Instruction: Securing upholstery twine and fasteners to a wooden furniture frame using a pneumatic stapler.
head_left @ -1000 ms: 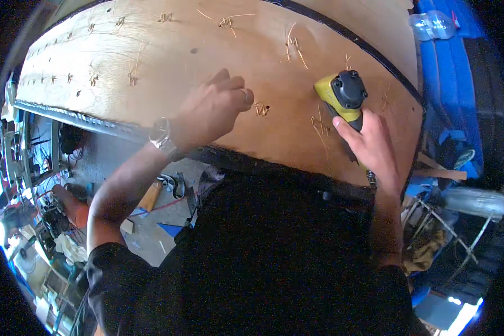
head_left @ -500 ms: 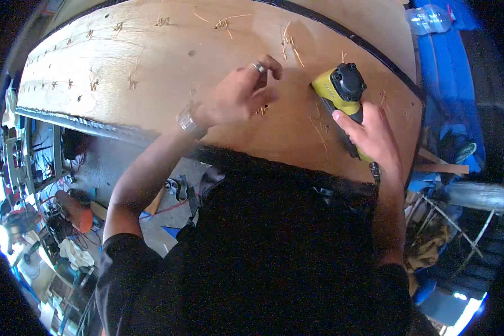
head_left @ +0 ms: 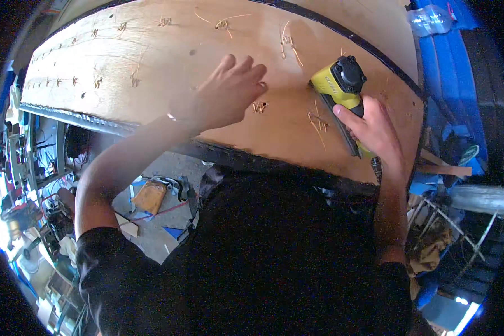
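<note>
We saw the yellow-and-black pneumatic staple gun (head_left: 330,84) over the right part of a plywood panel (head_left: 277,134), its black cap toward the far side and its long dark magazine slanting back toward the body. The right hand (head_left: 375,126) was closed around its grip, with the thumb along the near left side, and a metal hose fitting (head_left: 377,165) hung just below. We could not tell whether the nose was touching the wood.

The left hand (head_left: 227,92) was well to the left of the staple gun, above the panel, back upward, with its fingers bent and slightly apart. Its palm was hidden, so we could not tell whether it had hold of anything. Just right of its fingertips we saw a cluster of staples (head_left: 259,107) beside a small dark hole. Loose tan strands (head_left: 319,124) lay near the magazine.

A stretch of plywood lay between the two hands. The near black edge (head_left: 246,155) ran close to the dark shirt (head_left: 263,252), while the far black edge (head_left: 350,37) curved down to a corner right of the staple gun.

Beyond that corner we saw blue sheeting (head_left: 445,73) and a clear plastic bottle (head_left: 431,21) lying on its side, its contents indistinct. At lower left, a tan block (head_left: 149,197) lay on the grey floor (head_left: 176,215).
</note>
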Demonstrator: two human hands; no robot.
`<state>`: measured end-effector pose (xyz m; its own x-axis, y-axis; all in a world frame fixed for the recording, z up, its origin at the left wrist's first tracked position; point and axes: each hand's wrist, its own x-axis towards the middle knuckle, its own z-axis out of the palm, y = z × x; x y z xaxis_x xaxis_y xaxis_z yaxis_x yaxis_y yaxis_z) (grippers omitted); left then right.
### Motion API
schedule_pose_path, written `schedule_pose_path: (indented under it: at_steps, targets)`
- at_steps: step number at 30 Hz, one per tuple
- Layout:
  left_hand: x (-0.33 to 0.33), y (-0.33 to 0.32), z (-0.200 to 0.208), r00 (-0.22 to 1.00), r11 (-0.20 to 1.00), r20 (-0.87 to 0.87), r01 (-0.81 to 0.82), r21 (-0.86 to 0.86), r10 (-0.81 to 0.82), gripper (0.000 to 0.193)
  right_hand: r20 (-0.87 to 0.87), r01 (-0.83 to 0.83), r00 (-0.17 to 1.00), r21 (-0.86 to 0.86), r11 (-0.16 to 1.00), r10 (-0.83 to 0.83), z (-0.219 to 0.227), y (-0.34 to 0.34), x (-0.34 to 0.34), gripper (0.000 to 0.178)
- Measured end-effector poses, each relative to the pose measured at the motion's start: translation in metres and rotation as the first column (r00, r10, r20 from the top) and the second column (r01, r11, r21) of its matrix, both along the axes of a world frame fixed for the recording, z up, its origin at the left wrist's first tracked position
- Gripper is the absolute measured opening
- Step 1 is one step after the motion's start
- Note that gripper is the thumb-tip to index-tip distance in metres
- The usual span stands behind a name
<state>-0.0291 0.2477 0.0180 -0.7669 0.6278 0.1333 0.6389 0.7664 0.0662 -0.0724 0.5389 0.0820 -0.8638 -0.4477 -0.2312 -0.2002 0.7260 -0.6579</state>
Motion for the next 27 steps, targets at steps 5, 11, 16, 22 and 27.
schedule_pose_path:
  at_steps: [5, 11, 16, 22, 27]
  targets:
    - [0.013, -0.030, 0.001, 0.966, 0.967, 0.256, -0.100, 0.236, 0.038, 0.015, 0.088, 0.022, 0.996, -0.017, 1.000, -0.020, -0.002, 0.006, -0.005, 0.030]
    - [0.012, 0.010, -0.015, 0.824, 0.401, 0.529, -0.423, 0.813, -0.204, 0.006, 0.156, 0.049, 0.986, 0.051, 0.998, -0.057, 0.000, 0.006, -0.010, 0.029]
    - [0.005, 0.024, -0.013, 0.704, 0.180, 0.570, -0.551, 0.815, -0.423, 0.007, 0.133, 0.030, 0.991, 0.036, 0.999, -0.034, 0.000, 0.003, -0.009, 0.028]
    - [0.018, 0.027, -0.005, 0.803, 0.394, 0.519, -0.393, 0.831, -0.293, 0.010, 0.087, 0.034, 0.995, 0.062, 0.998, -0.039, -0.010, 0.009, -0.007, 0.027]
    - [0.022, 0.010, 0.010, 0.833, 0.531, 0.487, -0.297, 0.794, -0.263, 0.013, -0.031, 0.097, 0.995, 0.142, 0.985, -0.093, -0.009, 0.010, -0.005, 0.043]
